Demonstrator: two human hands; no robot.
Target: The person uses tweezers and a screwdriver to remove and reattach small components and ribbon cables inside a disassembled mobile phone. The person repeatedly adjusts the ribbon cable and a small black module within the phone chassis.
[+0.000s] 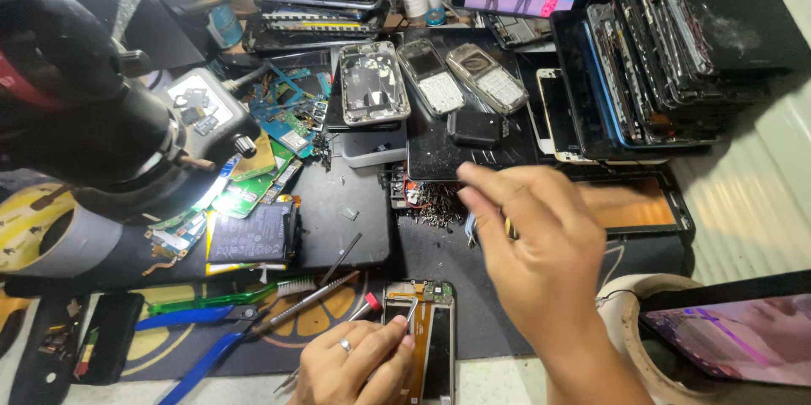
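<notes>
opened phone (427, 346), long axis running toward the person, at the worktop's (355, 211) near edge: left hand (355, 367) pinches tweezers (411, 314) touching its top end, nearer; right hand (528, 240) blurred above-right, fingers pinched on something small, near the loose screws (435, 202).

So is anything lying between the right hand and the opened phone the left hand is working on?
Nothing visible. The right hand hovers over the dark mat, just up-right of the opened phone, where the left hand holds tweezers. Only bare mat lies between.
</notes>
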